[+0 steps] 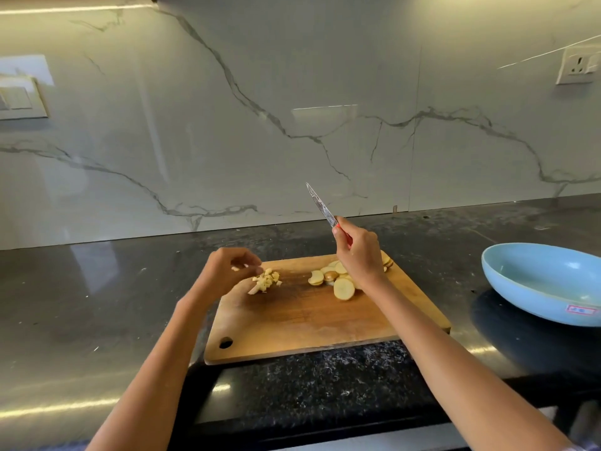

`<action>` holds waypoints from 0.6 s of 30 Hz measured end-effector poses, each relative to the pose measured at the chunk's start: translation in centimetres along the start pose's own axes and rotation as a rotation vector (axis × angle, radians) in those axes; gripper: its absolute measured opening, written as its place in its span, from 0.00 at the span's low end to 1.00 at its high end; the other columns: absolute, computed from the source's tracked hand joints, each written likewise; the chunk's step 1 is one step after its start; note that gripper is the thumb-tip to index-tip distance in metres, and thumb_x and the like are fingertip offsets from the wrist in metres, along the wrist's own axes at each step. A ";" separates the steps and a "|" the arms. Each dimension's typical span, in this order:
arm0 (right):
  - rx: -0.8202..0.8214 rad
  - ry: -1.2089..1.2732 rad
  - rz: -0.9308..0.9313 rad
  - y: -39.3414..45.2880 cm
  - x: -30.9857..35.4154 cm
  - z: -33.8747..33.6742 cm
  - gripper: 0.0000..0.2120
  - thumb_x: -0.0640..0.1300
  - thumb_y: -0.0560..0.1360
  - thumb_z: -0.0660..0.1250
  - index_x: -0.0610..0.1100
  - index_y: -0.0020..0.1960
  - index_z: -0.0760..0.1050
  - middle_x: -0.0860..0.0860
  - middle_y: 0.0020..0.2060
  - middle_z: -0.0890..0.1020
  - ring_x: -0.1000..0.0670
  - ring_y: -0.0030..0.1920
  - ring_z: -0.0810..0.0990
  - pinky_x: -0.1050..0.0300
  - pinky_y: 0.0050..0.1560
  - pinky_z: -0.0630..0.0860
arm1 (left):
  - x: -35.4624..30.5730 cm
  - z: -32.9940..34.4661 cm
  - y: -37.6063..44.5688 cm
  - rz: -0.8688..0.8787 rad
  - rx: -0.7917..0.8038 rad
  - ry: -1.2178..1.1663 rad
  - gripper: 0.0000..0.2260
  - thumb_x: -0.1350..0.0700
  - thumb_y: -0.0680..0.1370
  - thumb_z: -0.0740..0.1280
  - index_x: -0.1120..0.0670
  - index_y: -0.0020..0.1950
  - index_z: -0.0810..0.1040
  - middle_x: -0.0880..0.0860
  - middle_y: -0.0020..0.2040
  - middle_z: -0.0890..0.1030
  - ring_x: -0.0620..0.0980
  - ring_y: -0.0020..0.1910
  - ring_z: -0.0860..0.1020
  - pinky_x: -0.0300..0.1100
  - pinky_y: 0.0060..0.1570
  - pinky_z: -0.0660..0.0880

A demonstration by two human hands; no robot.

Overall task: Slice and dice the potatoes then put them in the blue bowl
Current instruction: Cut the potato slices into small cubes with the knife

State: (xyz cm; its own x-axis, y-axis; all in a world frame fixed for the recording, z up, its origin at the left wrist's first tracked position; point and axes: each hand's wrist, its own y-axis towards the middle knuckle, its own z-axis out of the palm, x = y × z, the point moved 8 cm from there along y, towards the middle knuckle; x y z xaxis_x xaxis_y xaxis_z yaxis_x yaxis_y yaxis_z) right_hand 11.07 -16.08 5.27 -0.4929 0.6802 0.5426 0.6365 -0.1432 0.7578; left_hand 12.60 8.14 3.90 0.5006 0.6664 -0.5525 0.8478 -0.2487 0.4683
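Note:
A wooden cutting board (312, 323) lies on the dark counter. A small heap of diced potato (266, 280) sits at its far left. Round potato slices (341, 284) lie in a loose pile at its far right. My left hand (224, 271) hovers over the board's left corner, fingers curled, pinching a small potato piece beside the dice. My right hand (357, 252) is above the slices, gripping a knife (320, 205) with a red handle, blade pointing up and away to the left. The blue bowl (546, 281) stands to the right of the board and looks empty.
A marble backsplash rises behind the counter, with a switch plate (19, 99) at the left and a wall socket (577, 65) at the upper right. The counter's front edge (292, 428) runs below my forearms.

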 end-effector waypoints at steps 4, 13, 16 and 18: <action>0.004 -0.002 -0.002 -0.1 0.1 0.0 0.16 0.42 0.81 0.59 0.36 0.65 0.73 0.43 0.39 0.83 0.59 0.28 0.71 0.70 0.27 0.64 | 1.5 1.1 -0.6 -0.096 0.182 0.060 0.09 0.59 0.66 0.76 0.50 0.40 0.79 0.46 0.37 0.81 0.40 0.36 0.78 0.29 0.38 0.75; -0.002 -0.015 0.004 0.0 -0.2 0.1 0.16 0.43 0.81 0.58 0.37 0.64 0.74 0.44 0.38 0.83 0.57 0.30 0.72 0.69 0.28 0.63 | 1.6 0.4 0.0 -0.068 -0.087 0.117 0.08 0.70 0.73 0.68 0.60 0.48 0.81 0.53 0.41 0.81 0.47 0.37 0.79 0.34 0.41 0.75; 0.009 -0.019 0.006 0.0 -0.3 0.2 0.16 0.43 0.81 0.58 0.37 0.65 0.73 0.44 0.39 0.83 0.58 0.30 0.71 0.70 0.28 0.62 | 2.0 0.6 0.1 -0.079 -0.047 0.124 0.09 0.68 0.73 0.68 0.59 0.51 0.80 0.54 0.45 0.81 0.48 0.40 0.79 0.33 0.42 0.76; 0.017 -0.022 0.006 -0.1 -0.2 0.3 0.16 0.43 0.81 0.58 0.37 0.65 0.73 0.44 0.39 0.83 0.60 0.29 0.70 0.71 0.28 0.61 | 2.1 1.1 -0.1 -0.080 0.003 0.147 0.10 0.64 0.73 0.70 0.59 0.53 0.80 0.53 0.46 0.80 0.46 0.42 0.77 0.29 0.41 0.72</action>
State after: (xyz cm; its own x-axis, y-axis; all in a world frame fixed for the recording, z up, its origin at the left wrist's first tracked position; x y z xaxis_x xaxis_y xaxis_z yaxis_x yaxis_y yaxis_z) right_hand 11.29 -16.03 4.99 -0.4762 0.6949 0.5389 0.6497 -0.1349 0.7481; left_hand 13.76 8.77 1.89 0.4008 0.7800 -0.4807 0.8845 -0.1926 0.4250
